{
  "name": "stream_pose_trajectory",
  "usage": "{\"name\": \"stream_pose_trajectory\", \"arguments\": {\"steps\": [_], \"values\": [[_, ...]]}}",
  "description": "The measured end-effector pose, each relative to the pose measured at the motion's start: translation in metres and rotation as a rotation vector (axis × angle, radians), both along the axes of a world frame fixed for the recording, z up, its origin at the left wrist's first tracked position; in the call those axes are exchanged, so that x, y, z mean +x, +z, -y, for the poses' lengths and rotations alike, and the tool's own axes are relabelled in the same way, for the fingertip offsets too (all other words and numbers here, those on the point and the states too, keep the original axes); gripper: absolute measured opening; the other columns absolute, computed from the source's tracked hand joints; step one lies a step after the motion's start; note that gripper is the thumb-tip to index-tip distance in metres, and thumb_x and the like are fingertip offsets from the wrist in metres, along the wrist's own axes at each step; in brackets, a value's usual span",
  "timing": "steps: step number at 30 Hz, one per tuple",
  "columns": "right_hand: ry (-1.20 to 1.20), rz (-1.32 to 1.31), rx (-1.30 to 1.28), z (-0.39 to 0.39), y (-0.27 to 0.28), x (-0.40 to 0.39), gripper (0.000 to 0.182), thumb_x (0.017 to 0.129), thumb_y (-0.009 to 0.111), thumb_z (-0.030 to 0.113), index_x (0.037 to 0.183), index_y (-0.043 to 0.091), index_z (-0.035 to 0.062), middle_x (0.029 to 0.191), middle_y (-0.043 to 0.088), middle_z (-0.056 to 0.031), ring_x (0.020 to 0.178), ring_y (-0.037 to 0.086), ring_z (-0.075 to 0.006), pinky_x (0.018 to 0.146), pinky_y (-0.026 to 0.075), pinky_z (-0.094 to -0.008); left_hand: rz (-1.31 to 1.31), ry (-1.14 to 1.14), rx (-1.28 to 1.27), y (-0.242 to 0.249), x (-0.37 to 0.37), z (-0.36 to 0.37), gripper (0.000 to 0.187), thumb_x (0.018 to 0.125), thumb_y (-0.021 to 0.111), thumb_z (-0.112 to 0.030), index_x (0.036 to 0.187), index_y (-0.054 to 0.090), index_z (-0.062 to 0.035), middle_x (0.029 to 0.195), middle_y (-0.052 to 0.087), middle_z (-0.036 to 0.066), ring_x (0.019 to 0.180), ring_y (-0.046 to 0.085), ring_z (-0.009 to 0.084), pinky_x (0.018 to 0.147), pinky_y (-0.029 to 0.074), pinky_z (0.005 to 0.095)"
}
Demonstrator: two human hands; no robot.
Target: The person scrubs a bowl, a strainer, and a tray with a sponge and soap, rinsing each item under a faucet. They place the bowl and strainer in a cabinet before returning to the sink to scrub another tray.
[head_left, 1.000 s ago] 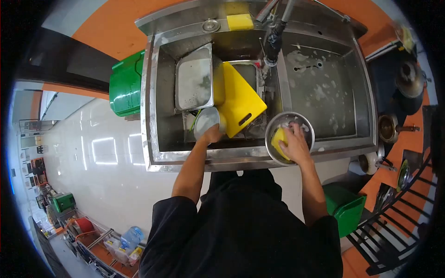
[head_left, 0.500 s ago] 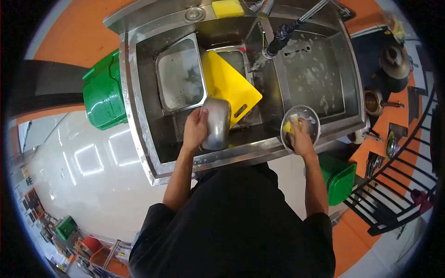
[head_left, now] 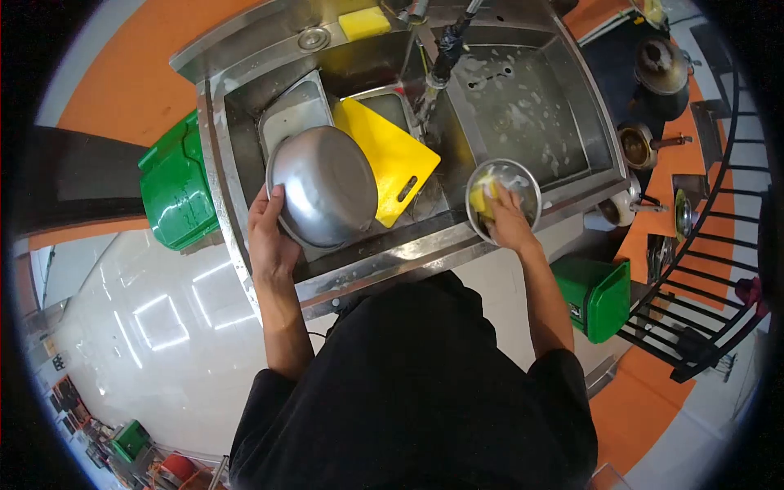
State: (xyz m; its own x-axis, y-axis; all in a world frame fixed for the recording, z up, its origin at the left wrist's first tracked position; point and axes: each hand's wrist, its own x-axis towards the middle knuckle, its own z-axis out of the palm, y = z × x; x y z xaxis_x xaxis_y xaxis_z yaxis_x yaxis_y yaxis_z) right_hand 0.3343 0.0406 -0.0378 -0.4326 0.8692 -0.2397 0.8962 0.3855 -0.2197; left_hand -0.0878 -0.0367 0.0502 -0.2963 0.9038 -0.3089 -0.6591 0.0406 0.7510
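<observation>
My left hand (head_left: 274, 235) grips the rim of a large metal bowl (head_left: 328, 186), tipped so its rounded outside faces me over the left sink basin. At the front edge of the right basin, my right hand (head_left: 508, 220) is closed on a yellow sponge (head_left: 482, 196) inside a small metal bowl (head_left: 527, 184) with suds in it. A yellow cutting board (head_left: 384, 155) leans in the left basin, beside the large bowl. Behind that bowl, a rectangular metal pan (head_left: 296, 106) is partly hidden.
Cloudy, foamy water (head_left: 523, 122) covers the right basin. The faucet (head_left: 441, 69) hangs near the divider. Another yellow sponge (head_left: 364, 24) and a drain strainer (head_left: 313, 38) lie on the back ledge. Green bins (head_left: 181, 192) flank the sink; pots (head_left: 660, 69) stand at right.
My left hand has moved left and turned the large bowl, so more of its round outside shows. My right hand stays in the small bowl with the sponge. The view has shifted slightly.
</observation>
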Motion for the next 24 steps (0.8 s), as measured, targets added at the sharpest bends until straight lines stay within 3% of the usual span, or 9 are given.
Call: {"name": "stream_pose_trajectory", "arguments": {"steps": [4,5,8,12,14,16,18,21,24], "values": [[-0.201,-0.014,-0.186,-0.008,0.021,-0.002,0.054,0.079,0.066,0.008,0.131,0.053,0.0078,0.132,0.049,-0.0167,0.113,0.055,-0.0415,0.102,0.044,-0.0455,0.175,0.11,-0.007,-0.002,0.001,0.001,0.033,0.102,0.047,-0.018,0.125,0.053,0.0049,0.119,0.063,0.014,0.107,0.062,0.0222,0.098,0.047,0.0378],[-0.252,-0.078,0.005,-0.006,0.018,-0.003,0.051,0.078,0.066,0.006,0.127,0.055,0.0098,0.121,0.056,-0.0167,0.101,0.062,-0.04,0.095,0.048,-0.0472,0.204,0.139,-0.036,0.003,0.004,-0.001,0.034,0.102,0.045,-0.019,0.125,0.052,0.0061,0.124,0.06,0.015,0.114,0.058,0.0243,0.102,0.044,0.0403],[-0.113,-0.095,0.349,0.004,0.011,0.0,0.043,0.078,0.065,0.008,0.121,0.06,0.0095,0.111,0.061,-0.0175,0.096,0.064,-0.0396,0.088,0.049,-0.0498,0.232,0.24,-0.089,-0.013,0.003,0.0,0.035,0.103,0.043,-0.02,0.125,0.053,0.0054,0.126,0.059,0.016,0.117,0.057,0.0248,0.104,0.042,0.0409],[-0.028,0.109,0.13,-0.002,0.021,0.0,0.038,0.08,0.066,0.011,0.118,0.062,0.0071,0.109,0.063,-0.0177,0.096,0.063,-0.04,0.084,0.049,-0.0503,0.243,0.308,-0.124,-0.019,0.01,0.002,0.037,0.105,0.038,-0.02,0.127,0.051,0.0062,0.128,0.058,0.017,0.119,0.056,0.0258,0.106,0.041,0.0413],[-0.19,-0.22,-0.02,-0.009,0.046,-0.004,0.037,0.082,0.067,0.014,0.117,0.063,0.0045,0.109,0.065,-0.0178,0.097,0.064,-0.0386,0.086,0.049,-0.0484,0.22,0.34,-0.12,-0.021,0.009,0.006,0.038,0.105,0.038,-0.021,0.126,0.051,0.0066,0.128,0.058,0.018,0.119,0.056,0.0264,0.104,0.042,0.0425],[-0.143,-0.361,0.012,-0.017,0.067,-0.02,0.04,0.083,0.065,0.012,0.121,0.061,0.0028,0.114,0.064,-0.0177,0.099,0.065,-0.0367,0.089,0.049,-0.0438,0.2,0.305,-0.111,-0.012,0.014,0.012,0.038,0.104,0.039,-0.023,0.125,0.052,0.0064,0.126,0.059,0.018,0.117,0.057,0.0268,0.103,0.043,0.0429],[-0.077,-0.814,0.005,-0.019,0.088,-0.055,0.041,0.083,0.063,0.009,0.122,0.06,0.0015,0.115,0.063,-0.0174,0.103,0.063,-0.0344,0.09,0.049,-0.0397,0.172,0.317,-0.075,-0.013,0.016,0.015,0.039,0.104,0.04,-0.024,0.123,0.054,0.0063,0.122,0.061,0.017,0.114,0.059,0.027,0.102,0.044,0.0421],[0.201,-1.088,-0.04,-0.014,0.126,-0.136,0.043,0.082,0.061,0.008,0.125,0.059,0.0027,0.117,0.06,-0.0181,0.115,0.055,-0.0342,0.1,0.043,-0.0408,0.038,0.377,-0.161,0.006,0.04,0.012,0.039,0.103,0.043,-0.027,0.118,0.058,0.0064,0.114,0.064,0.016,0.104,0.062,0.0246,0.096,0.046,0.0401],[0.32,-0.779,0.59,0.029,0.155,-0.234,0.039,0.079,0.068,0.019,0.115,0.064,0.0027,0.119,0.059,-0.0152,0.118,0.051,-0.0361,0.098,0.044,-0.0444,-0.238,0.405,0.051,0.008,0.074,0.008,0.037,0.105,0.043,-0.027,0.1,0.065,0.0018,0.089,0.067,0.004,0.077,0.06,0.0089,0.067,0.049,0.0265]]}}
